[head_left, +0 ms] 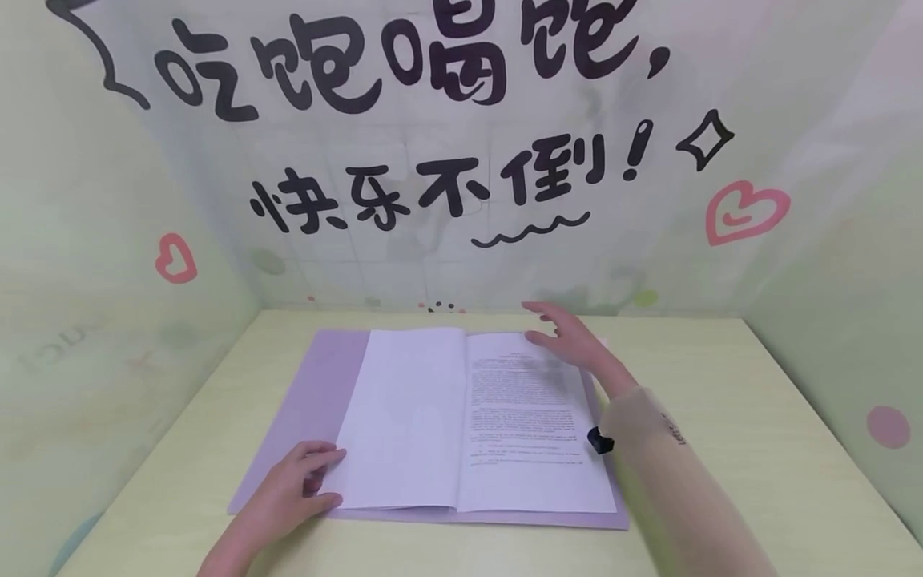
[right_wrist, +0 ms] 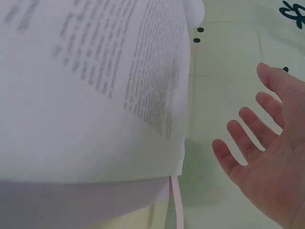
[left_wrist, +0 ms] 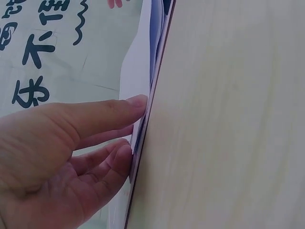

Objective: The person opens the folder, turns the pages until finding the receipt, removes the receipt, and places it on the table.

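Two-handed: touching left edge of thin white paper pages [head_left: 404,425] with loose-fingered left hand [head_left: 292,489]; holding empty right hand [head_left: 570,340] spread near top right corner. Lying open on flat lilac cover [head_left: 310,393], on pale wood-grain table [head_left: 721,417]. Probably flexing, creasing easily; inviting gentle edge pinch.

1. Before me, a pale wood-grained table [head_left: 710,377] spreads across six o'clock.
2. Bold black lettering [head_left: 456,192] covers the backdrop [head_left: 382,276] at twelve, a wavy line [head_left: 530,234] beneath.
3. A star outline [head_left: 705,140] sits at two, a pink heart [head_left: 746,212] just below.
4. Nine has a smaller heart [head_left: 175,258] and perhaps faint lettering, too washed-out to read.
5. Pink disc [head_left: 888,426], between three and four.
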